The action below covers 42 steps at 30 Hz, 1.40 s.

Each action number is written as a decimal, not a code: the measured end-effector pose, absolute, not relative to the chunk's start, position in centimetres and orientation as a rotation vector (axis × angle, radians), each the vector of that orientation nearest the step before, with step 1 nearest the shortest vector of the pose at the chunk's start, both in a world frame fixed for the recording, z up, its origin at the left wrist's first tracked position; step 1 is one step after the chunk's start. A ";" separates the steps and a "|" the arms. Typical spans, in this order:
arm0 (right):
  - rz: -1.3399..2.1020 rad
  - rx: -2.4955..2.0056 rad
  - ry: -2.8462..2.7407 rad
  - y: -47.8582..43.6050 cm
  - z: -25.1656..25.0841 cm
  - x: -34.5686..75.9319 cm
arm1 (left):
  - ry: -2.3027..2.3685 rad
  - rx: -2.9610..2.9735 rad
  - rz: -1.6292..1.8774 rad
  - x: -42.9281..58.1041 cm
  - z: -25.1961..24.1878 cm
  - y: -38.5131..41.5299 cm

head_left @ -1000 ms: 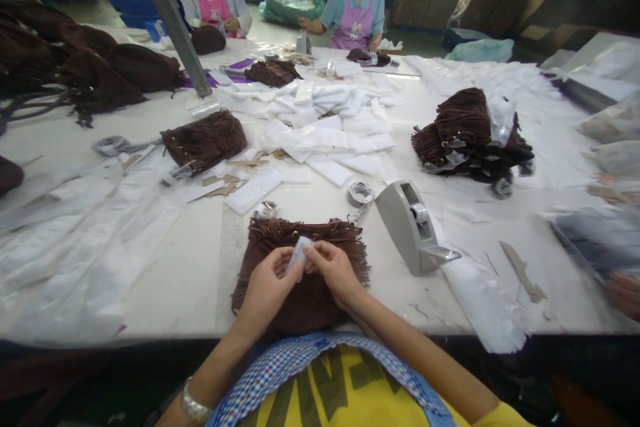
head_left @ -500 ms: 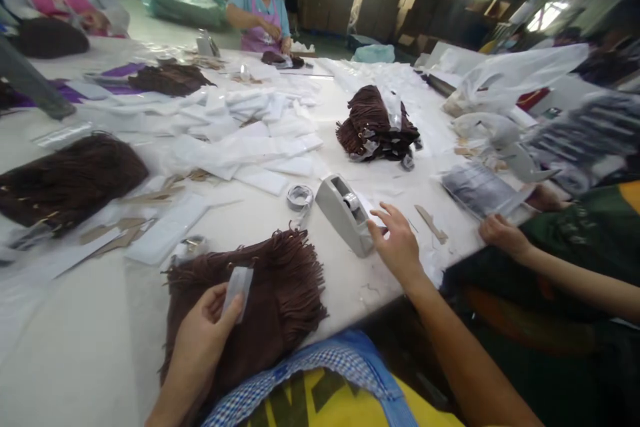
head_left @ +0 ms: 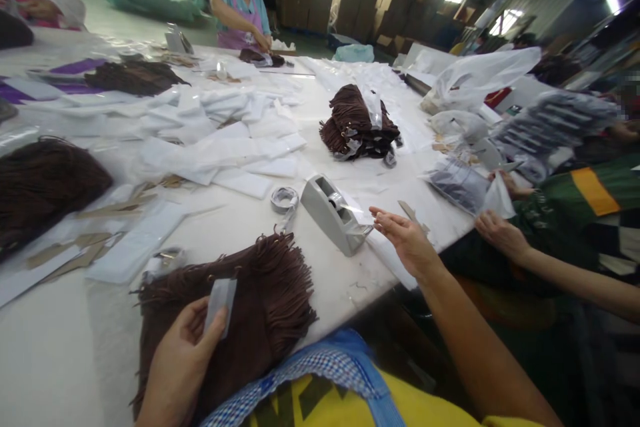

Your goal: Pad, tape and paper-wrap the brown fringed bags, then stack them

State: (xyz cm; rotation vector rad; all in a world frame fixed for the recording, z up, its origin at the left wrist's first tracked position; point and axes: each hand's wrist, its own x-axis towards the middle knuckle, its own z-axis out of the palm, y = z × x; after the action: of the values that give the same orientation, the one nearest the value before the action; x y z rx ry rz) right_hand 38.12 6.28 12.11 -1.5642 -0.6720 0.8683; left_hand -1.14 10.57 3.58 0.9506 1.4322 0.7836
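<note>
A dark brown fringed bag (head_left: pixel 260 307) lies flat at the table's front edge. Over it, my left hand (head_left: pixel 185 347) pinches a small folded piece of whitish translucent wrap (head_left: pixel 221 307) between thumb and fingers. A grey tape dispenser (head_left: pixel 333 217) stands to the right of the bag. Just beyond its front end, my right hand (head_left: pixel 407 243) has its fingers stretched together and its fingertips closed on what looks like a clear strip of tape (head_left: pixel 363 215) from the dispenser. The thumb is partly hidden.
Behind the dispenser sits a stack of brown fringed bags (head_left: pixel 357 123). A wrapped coil (head_left: pixel 284 199) lies beside the dispenser. White sheets (head_left: pixel 215 153) cover the left middle. At right, a co-worker's hands (head_left: pixel 500 230) handle a plastic-wrapped item (head_left: pixel 457 183); another person (head_left: pixel 243 7) stands opposite.
The view has swung right, so things on the table appear further left. My right hand has moved away from the dispenser, its fingers straighter. My left hand keeps hold of the wrap.
</note>
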 end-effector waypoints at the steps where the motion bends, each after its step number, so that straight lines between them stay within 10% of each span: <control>1: 0.861 -1.580 -0.649 5.7 12.2 38.1 | 1.438 0.940 0.782 -1.1 3.6 10.6; 42: 1.351 -1.436 -1.450 11.8 8.2 16.4 | 1.205 0.974 0.878 -0.6 6.1 9.9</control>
State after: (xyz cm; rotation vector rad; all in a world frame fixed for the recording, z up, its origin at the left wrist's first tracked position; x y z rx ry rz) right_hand 16.42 11.85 8.22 -1.4357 -1.4500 1.3507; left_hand -0.58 9.93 6.09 0.9741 1.2054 0.8782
